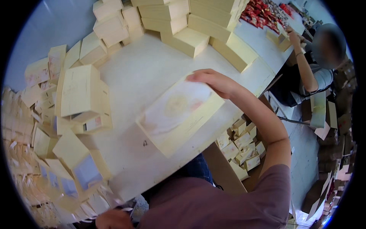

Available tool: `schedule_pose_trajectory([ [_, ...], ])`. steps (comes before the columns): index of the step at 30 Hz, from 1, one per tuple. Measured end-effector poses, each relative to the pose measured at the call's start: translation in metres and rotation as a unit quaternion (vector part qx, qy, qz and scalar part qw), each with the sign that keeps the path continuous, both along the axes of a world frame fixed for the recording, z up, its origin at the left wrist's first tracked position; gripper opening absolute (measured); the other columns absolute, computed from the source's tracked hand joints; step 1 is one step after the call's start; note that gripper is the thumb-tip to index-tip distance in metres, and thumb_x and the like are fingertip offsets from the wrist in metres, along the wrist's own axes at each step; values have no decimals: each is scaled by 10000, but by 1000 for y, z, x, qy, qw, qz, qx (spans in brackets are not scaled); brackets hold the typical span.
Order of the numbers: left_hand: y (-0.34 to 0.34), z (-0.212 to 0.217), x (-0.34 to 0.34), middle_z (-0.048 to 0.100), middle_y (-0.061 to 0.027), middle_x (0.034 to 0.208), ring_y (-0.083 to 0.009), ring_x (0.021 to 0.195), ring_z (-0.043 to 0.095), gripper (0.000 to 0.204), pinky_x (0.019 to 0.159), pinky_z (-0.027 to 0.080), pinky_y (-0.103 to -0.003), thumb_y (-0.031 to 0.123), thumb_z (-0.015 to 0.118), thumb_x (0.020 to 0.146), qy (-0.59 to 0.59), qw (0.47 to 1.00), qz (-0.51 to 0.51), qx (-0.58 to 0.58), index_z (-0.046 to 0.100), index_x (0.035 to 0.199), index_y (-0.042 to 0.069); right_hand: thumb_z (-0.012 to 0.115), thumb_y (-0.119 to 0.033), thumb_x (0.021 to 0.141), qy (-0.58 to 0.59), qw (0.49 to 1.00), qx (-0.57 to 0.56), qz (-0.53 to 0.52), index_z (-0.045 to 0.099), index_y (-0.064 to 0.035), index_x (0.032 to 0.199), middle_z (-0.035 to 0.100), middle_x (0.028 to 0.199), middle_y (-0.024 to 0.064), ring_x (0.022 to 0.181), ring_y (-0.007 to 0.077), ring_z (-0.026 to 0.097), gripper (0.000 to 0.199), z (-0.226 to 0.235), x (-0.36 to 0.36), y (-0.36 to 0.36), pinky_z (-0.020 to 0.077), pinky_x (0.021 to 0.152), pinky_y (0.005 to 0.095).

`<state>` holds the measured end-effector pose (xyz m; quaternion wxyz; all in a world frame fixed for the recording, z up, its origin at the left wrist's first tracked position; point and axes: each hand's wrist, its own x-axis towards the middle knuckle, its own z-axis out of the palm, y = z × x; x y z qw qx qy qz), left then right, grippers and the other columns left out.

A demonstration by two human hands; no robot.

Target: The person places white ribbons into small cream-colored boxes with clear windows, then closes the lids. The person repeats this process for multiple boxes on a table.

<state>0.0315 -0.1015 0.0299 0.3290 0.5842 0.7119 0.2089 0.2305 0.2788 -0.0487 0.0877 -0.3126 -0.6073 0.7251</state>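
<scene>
A pale yellow cardboard box (179, 110) with a printed floral top is tilted over the white table in front of me. My right hand (213, 80) is closed on its far right end, fingers over the upper edge. Low at the left, my left hand (114, 219) is blurred and partly cut off by the view's lower rim. Close to it are stacked yellow pieces with white strips (91, 206); whether it holds one cannot be made out.
Open yellow boxes with bluish insides (87, 173) crowd the left side. Stacked closed boxes (164, 19) line the far edge. Beside the table, a carton holds small yellow boxes (244, 145). Another person (309, 72) works at the right near red packets (261, 15).
</scene>
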Motion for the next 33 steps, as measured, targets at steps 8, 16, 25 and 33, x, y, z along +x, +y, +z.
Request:
schedule_pose_trajectory([
  [8, 130, -46, 64, 505, -181, 1055, -330, 812, 534, 575, 678, 460, -374, 207, 654, 684, 263, 940, -12, 219, 441, 1171, -12, 478, -308, 884, 82, 916, 386, -76, 494, 16, 1133, 545, 1080, 134, 962, 188, 526, 409, 0, -20, -41, 416, 839, 308],
  [16, 189, -37, 93, 580, -235, 858, -373, 765, 582, 792, 668, 474, -401, 312, 609, 661, 284, 950, -35, -123, 287, 1310, -9, 350, -347, 913, 139, 876, 425, -184, 326, 57, 1250, 548, 913, 161, 889, 261, 511, 526, -51, -39, -109, 380, 843, 350],
  [25, 190, -66, 79, 574, -276, 865, -363, 618, 582, 837, 574, 475, -428, 244, 581, 668, 444, 895, -16, -35, 151, 1341, -5, 203, -444, 922, 217, 935, 173, -222, 322, 20, 1275, 530, 974, 181, 905, 299, 499, 595, -51, -62, -97, 352, 861, 385],
  [33, 149, -50, -3, 549, -154, 1036, -197, 840, 575, 580, 730, 464, -282, 80, 488, 740, -280, 941, 181, 61, 300, 1279, -19, 362, -461, 877, 58, 864, 495, -75, 456, 24, 1144, 562, 892, 177, 903, 309, 512, 561, -44, -77, -95, 304, 923, 434],
])
